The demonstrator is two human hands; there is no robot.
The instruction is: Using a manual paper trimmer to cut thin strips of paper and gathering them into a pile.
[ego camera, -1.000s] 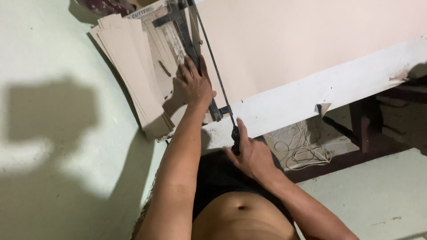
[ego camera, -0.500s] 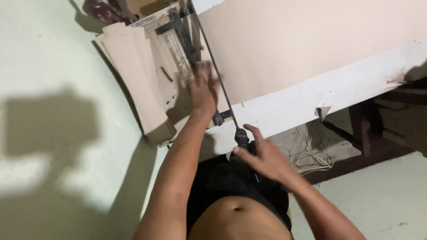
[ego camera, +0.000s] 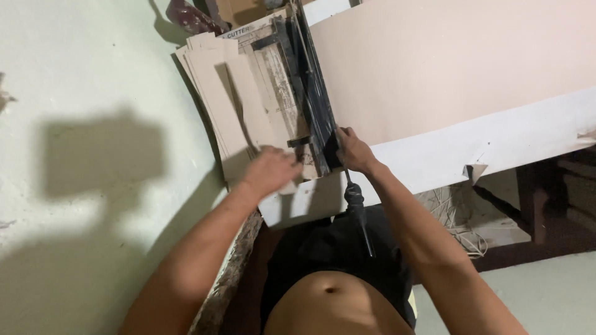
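Hands at a lever-arm paper cutter [ego camera: 282, 105] lying on the white tabletop [ego camera: 496, 149]. Left hand [ego camera: 271, 172]: blurred, palm down, fingers loosely spread, resting on the near end of the stack of tan card sheets [ego camera: 217, 99] beside the cutter's board. Right hand [ego camera: 352, 151]: fingers curled onto the near end of the black blade arm [ego camera: 313, 93]; grip partly hidden. Black handle [ego camera: 359, 217] overhangs the tabletop edge, untouched. Large beige sheet [ego camera: 447, 62] lies right of the blade.
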